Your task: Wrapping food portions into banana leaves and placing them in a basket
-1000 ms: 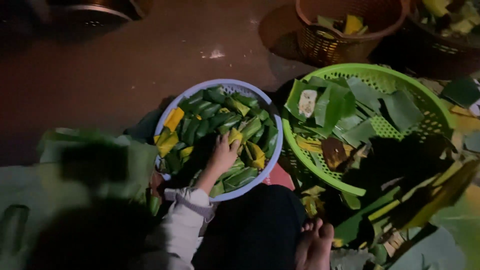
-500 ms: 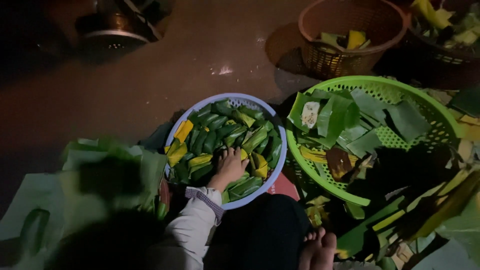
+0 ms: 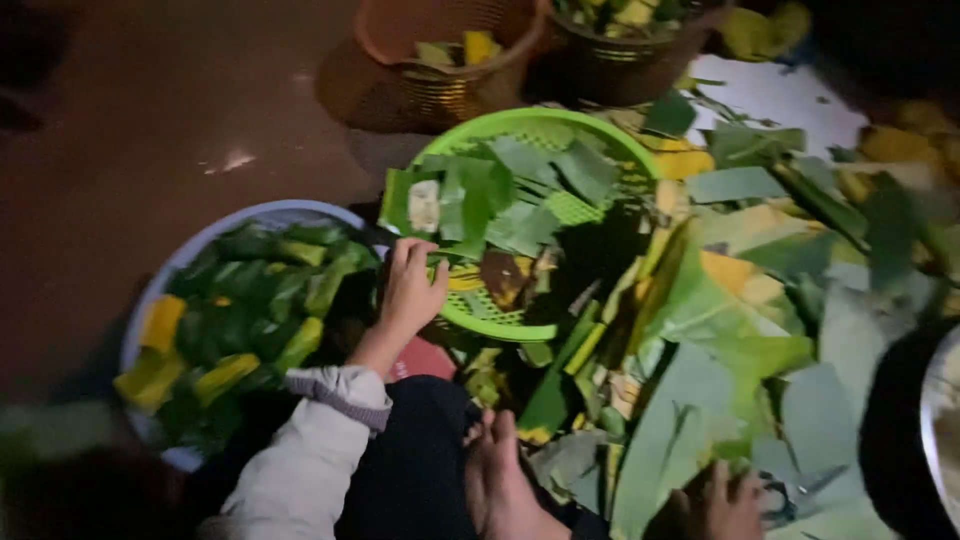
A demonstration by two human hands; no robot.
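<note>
A dim view down at a person seated on the floor, bare foot (image 3: 500,480) nearest. At the bottom edge the right hand (image 3: 722,500) rests on loose green banana leaves (image 3: 720,400) beside scissors; whether it grips anything cannot be told. The left hand (image 3: 412,290), fingers loosely spread and holding nothing, touches the near rim of a round green plastic basket (image 3: 500,325) of cut leaf pieces. Left of it sits a pale basin of small leaf-wrapped parcels (image 3: 250,300). Brown woven baskets (image 3: 440,60) stand beyond.
</note>
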